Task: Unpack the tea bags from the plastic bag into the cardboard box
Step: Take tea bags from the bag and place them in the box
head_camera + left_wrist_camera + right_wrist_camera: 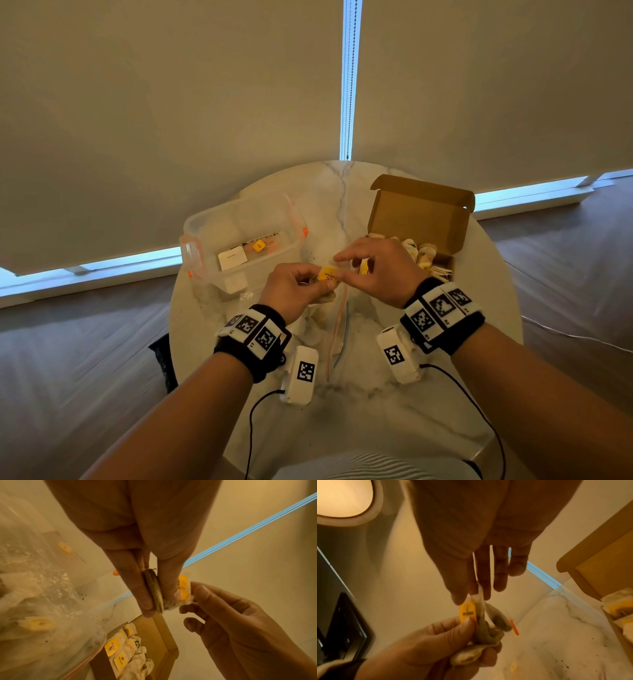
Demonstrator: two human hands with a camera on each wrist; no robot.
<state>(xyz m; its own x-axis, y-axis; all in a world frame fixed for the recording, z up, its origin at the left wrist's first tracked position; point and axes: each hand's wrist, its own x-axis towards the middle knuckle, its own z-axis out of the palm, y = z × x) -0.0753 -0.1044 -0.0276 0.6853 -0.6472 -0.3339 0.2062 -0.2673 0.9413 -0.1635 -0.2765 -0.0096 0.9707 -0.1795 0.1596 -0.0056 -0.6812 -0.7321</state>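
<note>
Tea bags (pixel 327 275) with a yellow tag sit pinched between left hand (pixel 294 291) and right hand (pixel 380 270) above the table's (pixel 376 404) middle, beside the cardboard box (pixel 419 219) at its far right edge

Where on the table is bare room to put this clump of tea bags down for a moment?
Bare marble table shows right of the cardboard box, and along the near edge behind the wrists. The strip between clear tub and box is partly free. The centre is crowded: the plastic bag lies under both hands.
</note>
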